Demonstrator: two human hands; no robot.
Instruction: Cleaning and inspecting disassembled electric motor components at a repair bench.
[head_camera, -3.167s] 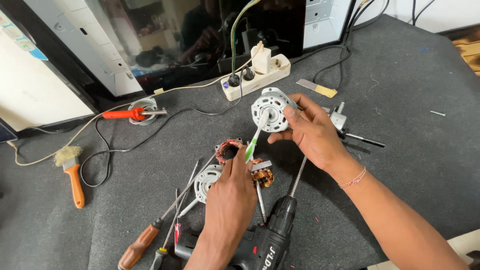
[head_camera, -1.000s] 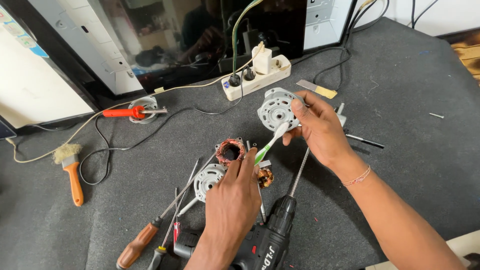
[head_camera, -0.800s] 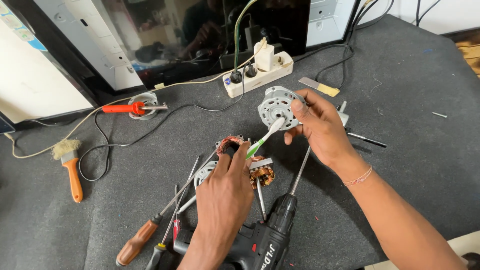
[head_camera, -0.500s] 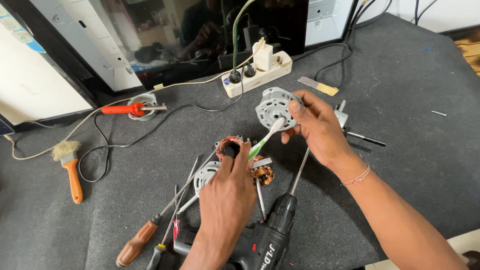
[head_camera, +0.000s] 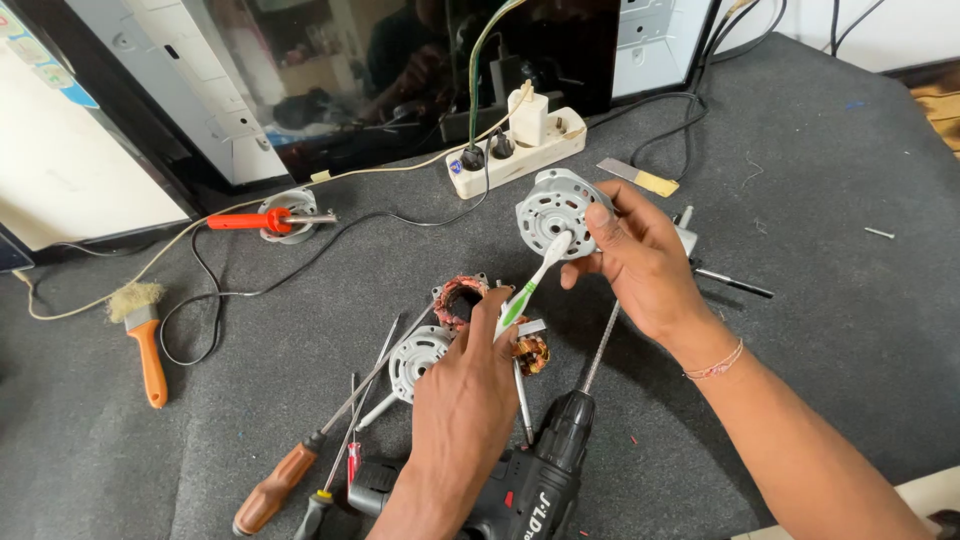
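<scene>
My right hand (head_camera: 640, 255) holds a round grey metal motor cover (head_camera: 553, 212) tilted up above the dark mat. My left hand (head_camera: 470, 385) grips a white and green toothbrush (head_camera: 532, 283) by its handle, and its bristle end touches the cover's face. Just below the brush lie a copper-wound stator (head_camera: 460, 298), a second white motor cover (head_camera: 418, 356) and a small copper-wound rotor (head_camera: 531, 352).
A black cordless drill (head_camera: 545, 470) with a long bit lies near my left wrist. Screwdrivers (head_camera: 300, 465) lie at the lower left, an orange-handled paintbrush (head_camera: 145, 335) at far left, a red soldering iron (head_camera: 262, 220) on its stand, and a white power strip (head_camera: 515, 150) behind.
The brush head shifted slightly across the cover's face while my right hand kept the cover lifted and turned it a little. My left hand stayed by the stator.
</scene>
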